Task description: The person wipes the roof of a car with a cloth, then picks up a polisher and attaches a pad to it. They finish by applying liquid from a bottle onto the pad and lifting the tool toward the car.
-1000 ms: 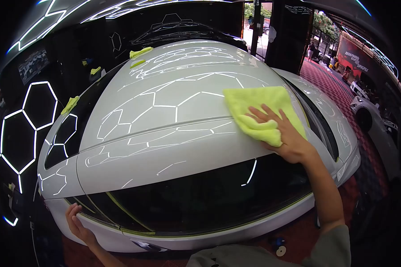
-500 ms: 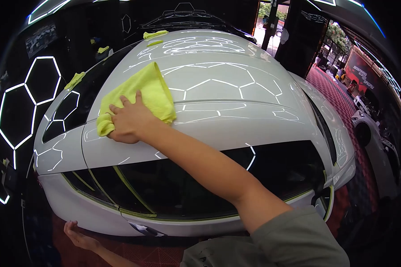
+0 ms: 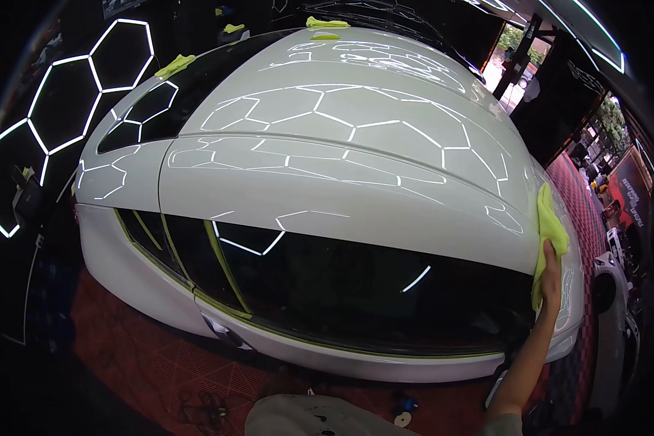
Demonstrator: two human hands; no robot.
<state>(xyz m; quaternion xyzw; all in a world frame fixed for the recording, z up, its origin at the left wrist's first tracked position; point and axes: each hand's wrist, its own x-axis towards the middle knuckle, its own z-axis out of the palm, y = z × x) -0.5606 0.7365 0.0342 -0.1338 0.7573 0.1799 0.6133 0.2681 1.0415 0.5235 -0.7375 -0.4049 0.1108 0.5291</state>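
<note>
A white car fills the middle of the view, its glossy roof [image 3: 283, 174] reflecting hexagonal lights. At the roof's front end, on the right, my right hand [image 3: 551, 280] grips a yellow-green microfiber cloth [image 3: 551, 225]. The cloth hangs bunched along the edge by the windshield, and part of the hand is seen edge-on. Below the roof runs the dark side window [image 3: 356, 298], with yellow-green tape [image 3: 225, 269] along its trim. My left hand is out of view.
Other yellow-green cloths lie on the car: one at the rear glass [image 3: 176, 66], another on the roof's far side [image 3: 328, 23]. A blue and white object [image 3: 405, 416] sits on the red floor [image 3: 182, 363]. At the right stands another white vehicle [image 3: 612, 280].
My right hand and the cloth have moved from the rear of the roof to its front end at right. My left hand has left the view, and the camera has turned.
</note>
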